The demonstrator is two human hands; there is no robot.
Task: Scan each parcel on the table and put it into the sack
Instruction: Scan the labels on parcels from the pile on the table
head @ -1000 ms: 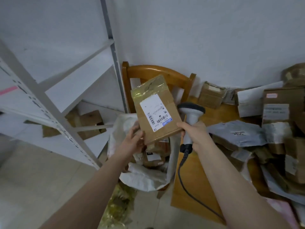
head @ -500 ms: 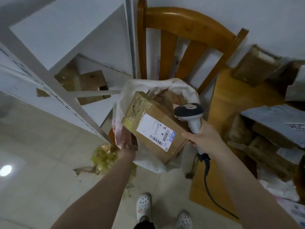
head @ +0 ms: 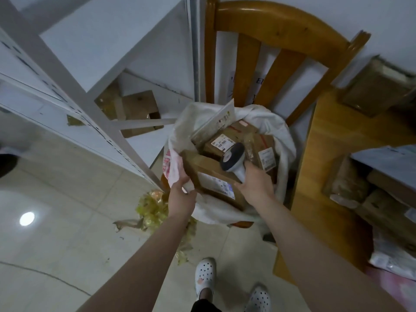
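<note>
Head view: cardboard parcel lies tilted in sack mouth, atop other boxes, label up. Est. handling: stiff, light, taped faces slick; take hold at opposite short edges, not label. L hand at parcel's 9 o'clock, fingers curled on its edge w/ sack cloth bunched alongside. R hand at 3 o'clock, clenched round barcode scanner grip, knuckles against parcel.

The sack mouth is crowded: boxes fill its far half, and a parcel lies across the near half. The chair back walls the far side, a shelf post the left, the tabletop the right. Access is from above and the near side.
</note>
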